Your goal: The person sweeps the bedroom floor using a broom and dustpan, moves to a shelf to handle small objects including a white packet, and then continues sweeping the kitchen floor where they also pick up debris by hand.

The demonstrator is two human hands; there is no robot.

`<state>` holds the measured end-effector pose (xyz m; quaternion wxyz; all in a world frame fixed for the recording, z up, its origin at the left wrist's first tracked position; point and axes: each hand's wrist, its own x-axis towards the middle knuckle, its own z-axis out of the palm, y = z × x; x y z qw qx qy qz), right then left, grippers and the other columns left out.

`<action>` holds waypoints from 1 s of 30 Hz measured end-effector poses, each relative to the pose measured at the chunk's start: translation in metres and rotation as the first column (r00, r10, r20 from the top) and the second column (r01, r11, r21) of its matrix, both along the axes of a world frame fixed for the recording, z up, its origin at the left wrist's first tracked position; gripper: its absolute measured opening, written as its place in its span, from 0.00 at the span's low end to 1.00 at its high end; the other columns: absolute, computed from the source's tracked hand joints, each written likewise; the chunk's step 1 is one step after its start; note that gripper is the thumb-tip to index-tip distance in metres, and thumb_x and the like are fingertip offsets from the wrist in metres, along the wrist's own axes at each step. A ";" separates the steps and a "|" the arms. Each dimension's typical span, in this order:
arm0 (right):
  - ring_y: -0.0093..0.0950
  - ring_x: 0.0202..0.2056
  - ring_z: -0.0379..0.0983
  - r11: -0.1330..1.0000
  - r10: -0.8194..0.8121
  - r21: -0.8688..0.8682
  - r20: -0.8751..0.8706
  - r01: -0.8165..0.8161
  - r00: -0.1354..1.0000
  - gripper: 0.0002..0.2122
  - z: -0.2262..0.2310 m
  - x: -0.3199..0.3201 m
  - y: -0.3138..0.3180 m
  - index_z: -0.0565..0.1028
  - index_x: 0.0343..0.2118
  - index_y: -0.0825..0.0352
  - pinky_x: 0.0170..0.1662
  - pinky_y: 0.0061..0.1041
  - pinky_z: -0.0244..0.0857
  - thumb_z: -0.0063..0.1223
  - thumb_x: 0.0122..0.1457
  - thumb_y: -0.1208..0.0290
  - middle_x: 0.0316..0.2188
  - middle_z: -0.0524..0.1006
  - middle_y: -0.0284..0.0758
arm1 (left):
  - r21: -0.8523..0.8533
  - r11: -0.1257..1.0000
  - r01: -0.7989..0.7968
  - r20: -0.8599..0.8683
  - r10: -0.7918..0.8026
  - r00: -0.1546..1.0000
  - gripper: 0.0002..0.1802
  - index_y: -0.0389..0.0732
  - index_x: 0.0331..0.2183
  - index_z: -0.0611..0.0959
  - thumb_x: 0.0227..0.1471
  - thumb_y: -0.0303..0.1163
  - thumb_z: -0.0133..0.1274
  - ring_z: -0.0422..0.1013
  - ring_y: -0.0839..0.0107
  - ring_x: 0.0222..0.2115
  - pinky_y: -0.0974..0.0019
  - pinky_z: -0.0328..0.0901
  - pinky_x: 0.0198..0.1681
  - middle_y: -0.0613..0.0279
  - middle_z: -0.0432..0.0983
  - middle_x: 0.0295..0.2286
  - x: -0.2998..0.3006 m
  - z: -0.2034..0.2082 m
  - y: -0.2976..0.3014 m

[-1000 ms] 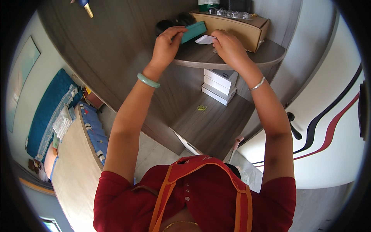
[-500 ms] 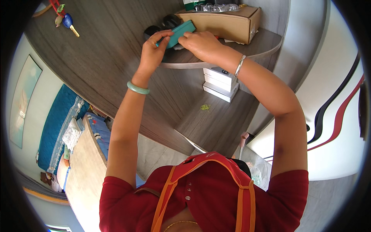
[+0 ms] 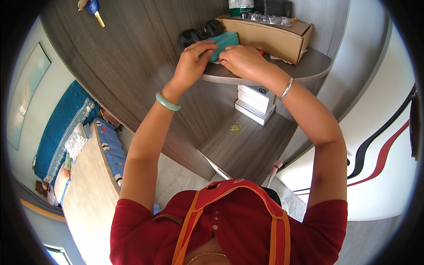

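Observation:
A small teal box is on the curved grey-brown wooden shelf, in front of a long brown cardboard box. My left hand is at its left end, with the fingers bent over the top edge and the thumb at the near side. At the box's near right side is my right hand, its fingers curled in against it; the fingertips are partly hidden. Something whitish, too small to make out, shows under the near edge of the teal box between my hands.
Behind my hands lie dark rounded objects and the cardboard box, with clear plastic pieces on top. White boxes are stacked on the lower shelf near a yellow-green band. A key hangs at upper left.
The teal box was tilted up between my hands and now lies flatter on the shelf. My view has shifted, so the shelf appears lower and further right.

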<state>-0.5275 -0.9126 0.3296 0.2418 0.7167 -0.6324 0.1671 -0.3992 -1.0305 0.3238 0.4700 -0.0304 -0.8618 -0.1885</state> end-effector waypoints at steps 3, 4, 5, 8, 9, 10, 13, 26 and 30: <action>0.34 0.29 0.72 1.000 0.021 0.013 0.027 -0.022 0.999 0.05 -0.002 0.003 -0.004 0.73 0.21 0.67 0.27 0.31 0.66 0.45 0.44 0.74 0.26 0.73 0.39 | -0.071 0.997 -0.025 0.007 0.026 1.000 0.08 0.34 0.30 0.77 0.43 0.21 0.48 0.68 0.60 0.36 0.66 0.62 0.40 0.54 0.73 0.33 0.001 -0.003 -0.001; 0.34 0.28 0.72 1.000 -0.018 0.003 -0.023 0.018 1.000 0.04 -0.002 0.003 -0.007 0.73 0.20 0.68 0.27 0.31 0.66 0.46 0.44 0.74 0.24 0.73 0.39 | -0.109 0.993 -0.039 0.002 0.039 0.999 0.08 0.34 0.30 0.77 0.43 0.21 0.48 0.68 0.60 0.36 0.66 0.62 0.39 0.54 0.73 0.33 0.000 -0.004 -0.002; 0.34 0.27 0.72 0.998 -0.057 -0.009 -0.073 0.057 0.996 0.04 -0.003 0.002 -0.010 0.73 0.20 0.68 0.26 0.31 0.66 0.46 0.44 0.74 0.23 0.74 0.39 | -0.110 0.993 -0.038 0.002 0.039 0.999 0.08 0.34 0.30 0.77 0.43 0.21 0.48 0.68 0.60 0.36 0.66 0.62 0.39 0.54 0.73 0.33 0.000 -0.004 -0.002; 0.34 0.25 0.72 0.991 -0.014 -0.137 -0.107 -0.001 0.994 0.04 -0.005 0.002 -0.016 0.73 0.18 0.68 0.25 0.31 0.66 0.46 0.43 0.75 0.20 0.74 0.39 | -0.124 0.992 -0.032 0.011 0.033 0.999 0.08 0.34 0.30 0.77 0.43 0.21 0.48 0.68 0.60 0.35 0.66 0.62 0.39 0.54 0.73 0.32 0.000 -0.002 -0.003; 0.34 0.25 0.72 0.991 -0.013 -0.137 -0.108 -0.002 0.994 0.04 -0.006 0.002 -0.017 0.73 0.18 0.68 0.25 0.31 0.66 0.46 0.43 0.75 0.20 0.74 0.39 | -0.121 0.992 -0.037 0.011 0.038 0.999 0.08 0.33 0.30 0.77 0.43 0.21 0.48 0.68 0.60 0.35 0.65 0.62 0.39 0.54 0.73 0.32 0.000 -0.001 -0.002; 0.34 0.25 0.72 0.988 -0.033 -0.151 -0.115 0.016 0.993 0.04 -0.007 0.003 -0.018 0.73 0.18 0.68 0.25 0.31 0.66 0.46 0.43 0.75 0.20 0.74 0.38 | -0.117 0.992 -0.041 0.010 0.043 0.999 0.08 0.33 0.30 0.77 0.43 0.21 0.48 0.68 0.60 0.35 0.65 0.62 0.39 0.54 0.73 0.32 0.001 -0.001 -0.001; 0.34 0.25 0.73 0.985 -0.040 -0.169 -0.103 0.022 0.994 0.05 -0.006 0.003 -0.016 0.73 0.18 0.67 0.25 0.31 0.66 0.46 0.43 0.74 0.19 0.74 0.38 | -0.025 0.999 -0.046 0.071 0.048 0.996 0.09 0.34 0.33 0.76 0.45 0.20 0.47 0.67 0.63 0.38 0.67 0.60 0.42 0.54 0.72 0.35 0.004 0.004 0.006; 0.35 0.31 0.71 0.999 -0.028 0.046 0.021 0.027 0.999 0.07 -0.004 0.013 0.002 0.73 0.24 0.66 0.33 0.35 0.64 0.41 0.46 0.75 0.26 0.74 0.39 | -0.024 0.998 -0.060 -0.023 0.060 0.998 0.08 0.35 0.31 0.77 0.44 0.21 0.47 0.68 0.59 0.37 0.65 0.62 0.40 0.54 0.73 0.33 0.001 0.004 0.001; 0.36 0.31 0.70 0.998 -0.004 0.055 0.046 0.001 0.999 0.07 0.001 0.009 0.017 0.73 0.25 0.66 0.33 0.35 0.63 0.42 0.47 0.73 0.27 0.74 0.40 | -0.127 0.989 -0.073 0.002 0.074 0.997 0.08 0.36 0.30 0.77 0.43 0.21 0.48 0.68 0.58 0.36 0.64 0.61 0.41 0.54 0.72 0.33 0.004 -0.004 0.001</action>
